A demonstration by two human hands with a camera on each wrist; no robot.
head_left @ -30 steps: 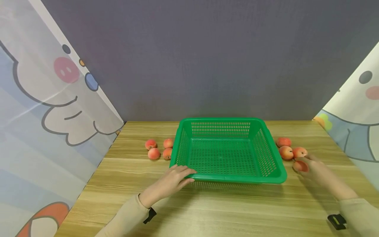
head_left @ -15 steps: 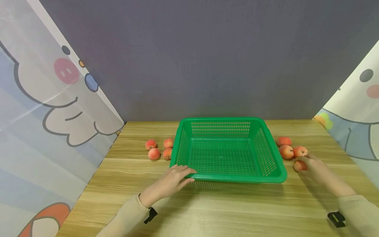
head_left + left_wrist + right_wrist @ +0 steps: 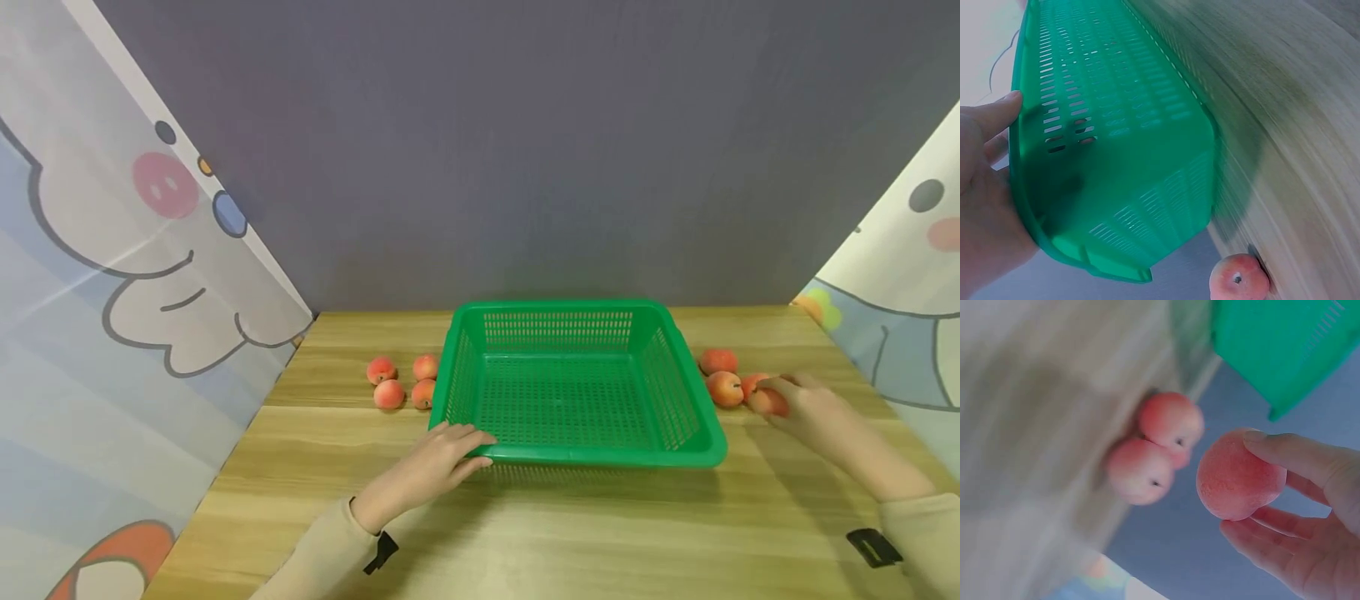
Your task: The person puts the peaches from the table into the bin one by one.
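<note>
A green plastic basket [image 3: 566,454] with slotted walls stands on the wooden table. My left hand [image 3: 442,458] grips its near left rim, the thumb on the outer side and the fingers over the edge, as the left wrist view shows. To the right of the basket, my right hand [image 3: 821,421] holds a peach [image 3: 1238,478] between thumb and fingers, raised off the table. In the right wrist view, two peaches show plainly on the table, one [image 3: 1171,422] beside the other [image 3: 1140,472], with part of a third behind them. The basket's floor is bare.
Several peaches [image 3: 389,394] lie left of the basket, the closest ones [image 3: 423,393] right by its wall. More peaches [image 3: 718,361] lie along its right side. A grey panel [image 3: 555,167] rises behind the table [image 3: 570,542], with cartoon-printed sheets [image 3: 247,317] at both sides.
My right hand has lifted the nearest right-hand peach off the table, moving slightly up and to the right in the head view. The left hand and the basket have stayed put.
</note>
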